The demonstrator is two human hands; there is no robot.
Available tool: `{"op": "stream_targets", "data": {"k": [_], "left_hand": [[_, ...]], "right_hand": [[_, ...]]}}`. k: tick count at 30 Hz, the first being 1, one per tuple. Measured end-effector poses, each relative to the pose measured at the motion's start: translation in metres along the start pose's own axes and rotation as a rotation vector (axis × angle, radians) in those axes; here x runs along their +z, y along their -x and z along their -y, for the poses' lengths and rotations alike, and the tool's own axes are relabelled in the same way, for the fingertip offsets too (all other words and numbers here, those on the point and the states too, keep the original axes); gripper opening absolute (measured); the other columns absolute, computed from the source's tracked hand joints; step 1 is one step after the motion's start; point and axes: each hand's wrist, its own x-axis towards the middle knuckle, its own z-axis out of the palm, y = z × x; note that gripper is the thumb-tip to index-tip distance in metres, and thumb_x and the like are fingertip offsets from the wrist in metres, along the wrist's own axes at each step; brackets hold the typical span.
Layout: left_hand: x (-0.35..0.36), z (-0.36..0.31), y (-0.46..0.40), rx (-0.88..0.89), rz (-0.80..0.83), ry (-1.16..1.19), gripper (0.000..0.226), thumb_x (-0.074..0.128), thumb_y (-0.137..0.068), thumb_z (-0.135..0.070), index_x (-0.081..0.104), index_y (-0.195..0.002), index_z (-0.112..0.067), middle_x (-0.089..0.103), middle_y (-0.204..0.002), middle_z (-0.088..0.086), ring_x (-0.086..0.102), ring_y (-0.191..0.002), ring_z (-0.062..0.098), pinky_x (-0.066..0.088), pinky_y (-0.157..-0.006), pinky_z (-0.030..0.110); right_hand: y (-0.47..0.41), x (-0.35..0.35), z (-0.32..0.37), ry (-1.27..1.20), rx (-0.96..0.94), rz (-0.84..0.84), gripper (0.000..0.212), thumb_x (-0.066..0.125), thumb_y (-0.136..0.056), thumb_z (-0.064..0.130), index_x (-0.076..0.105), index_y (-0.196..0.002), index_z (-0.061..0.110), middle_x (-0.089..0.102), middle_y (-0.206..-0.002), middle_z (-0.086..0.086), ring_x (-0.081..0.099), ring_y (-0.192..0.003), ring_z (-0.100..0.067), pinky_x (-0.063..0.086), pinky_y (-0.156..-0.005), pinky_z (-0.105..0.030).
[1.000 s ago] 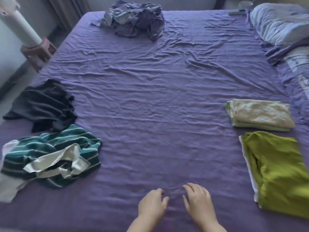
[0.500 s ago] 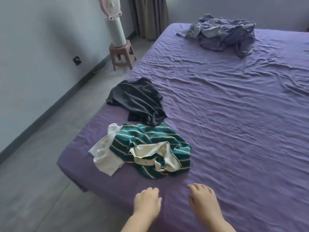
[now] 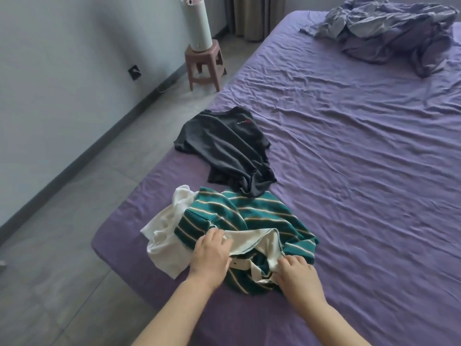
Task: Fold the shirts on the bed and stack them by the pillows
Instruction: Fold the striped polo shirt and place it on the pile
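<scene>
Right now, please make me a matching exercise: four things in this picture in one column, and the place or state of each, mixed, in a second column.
1. green striped shirt
2. dark grey shirt
3. white garment
4. fan

A. standing on a pink stool
B. partly under the striped shirt, at the bed's corner
C. under both hands
D. crumpled, untouched, just beyond the striped shirt

Pairs: 1-C, 2-D, 3-B, 4-A

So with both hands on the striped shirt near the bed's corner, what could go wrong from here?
1. The white shirt lies partly under the striped shirt by the bed edge; lifting may drag it off onto the floor.
2. The dark shirt overlaps the striped one's far end and could be pulled along.

Both hands, left and right, seem to hold the collar.
</scene>
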Motion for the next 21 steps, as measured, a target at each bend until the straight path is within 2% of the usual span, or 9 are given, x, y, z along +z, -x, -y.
{"op": "stream_targets", "data": {"k": [3,6,8,10,12,13,15,17,21], "left_hand": [[0.008,-0.006,-0.023,0.109,0.092,-0.189,0.042,0.055,-0.09,-0.029,0.043,-0.128,-0.017,0.025,-0.148,0.008,0.015,-0.14,0.028,0.007,-0.116,0.047],[0.007,-0.007,-0.039,0.152,0.103,-0.232,0.028,0.046,-0.093,-0.017,0.053,-0.12,-0.015,0.039,-0.141,0.007,0.024,-0.137,0.028,0.008,-0.115,0.049],[-0.003,0.001,-0.049,-0.001,-0.016,0.003,0.019,0.045,-0.094,-0.03,0.058,-0.107,-0.023,0.055,-0.117,-0.004,0.044,-0.121,0.02,0.026,-0.106,0.036],[-0.022,0.017,-0.062,-0.245,-0.083,0.378,0.012,0.048,-0.093,-0.036,0.055,-0.092,-0.026,0.058,-0.093,-0.008,0.056,-0.097,0.017,0.04,-0.089,0.031],[-0.035,0.035,-0.076,-0.388,-0.006,0.633,0.009,0.05,-0.094,-0.031,0.053,-0.089,-0.024,0.062,-0.091,-0.003,0.059,-0.09,0.021,0.047,-0.085,0.036],[-0.039,0.042,-0.082,-0.381,0.019,0.623,0.007,0.051,-0.094,-0.029,0.053,-0.09,-0.023,0.064,-0.092,0.0,0.059,-0.09,0.022,0.047,-0.087,0.038],[-0.039,0.047,-0.09,-0.328,0.05,0.468,0.005,0.051,-0.093,-0.029,0.052,-0.092,-0.024,0.065,-0.095,0.001,0.059,-0.091,0.022,0.045,-0.088,0.038],[-0.033,0.044,-0.09,-0.235,0.004,0.256,0.006,0.052,-0.092,-0.028,0.054,-0.097,-0.026,0.062,-0.097,-0.002,0.055,-0.093,0.019,0.041,-0.083,0.032],[-0.016,0.025,-0.076,0.239,-0.203,-0.024,0.014,0.059,-0.083,-0.035,0.065,-0.082,-0.023,0.061,-0.085,-0.003,0.054,-0.082,0.019,0.041,-0.072,0.034]], "right_hand": [[-0.01,0.008,0.0,0.008,0.036,-0.004,0.036,0.036,-0.091,0.051,0.049,-0.116,0.028,0.051,-0.123,0.011,0.043,-0.117,-0.016,0.034,-0.089,-0.031],[-0.015,0.011,0.001,-0.005,0.08,-0.035,0.042,0.039,-0.087,0.059,0.051,-0.114,0.029,0.051,-0.12,0.01,0.045,-0.114,-0.017,0.035,-0.086,-0.032],[-0.017,0.011,0.003,-0.013,0.112,-0.031,0.044,0.04,-0.086,0.061,0.055,-0.11,0.027,0.052,-0.117,0.008,0.047,-0.111,-0.019,0.036,-0.084,-0.034],[-0.019,0.008,0.006,-0.001,0.147,-0.039,0.043,0.044,-0.085,0.06,0.06,-0.104,0.024,0.055,-0.112,0.005,0.05,-0.106,-0.022,0.038,-0.08,-0.035],[-0.021,0.0,0.011,-0.03,0.167,-0.057,0.038,0.063,-0.076,0.054,0.067,-0.087,0.018,0.062,-0.096,0.0,0.058,-0.089,-0.026,0.043,-0.069,-0.036],[-0.023,-0.001,0.013,-0.046,0.177,-0.064,0.036,0.076,-0.065,0.048,0.068,-0.075,0.015,0.063,-0.083,-0.003,0.06,-0.076,-0.028,0.044,-0.061,-0.036],[-0.025,-0.001,0.017,-0.047,0.185,-0.116,0.036,0.087,-0.049,0.039,0.066,-0.061,0.013,0.062,-0.07,-0.004,0.059,-0.063,-0.028,0.044,-0.052,-0.035],[-0.027,0.001,0.023,-0.027,0.175,-0.163,0.031,0.088,-0.044,0.03,0.066,-0.06,0.014,0.062,-0.07,-0.003,0.059,-0.063,-0.028,0.045,-0.052,-0.037],[-0.027,0.008,0.029,-0.006,0.215,-0.225,0.028,0.087,-0.044,0.023,0.07,-0.064,0.014,0.066,-0.078,-0.004,0.062,-0.072,-0.03,0.049,-0.059,-0.039]]}}
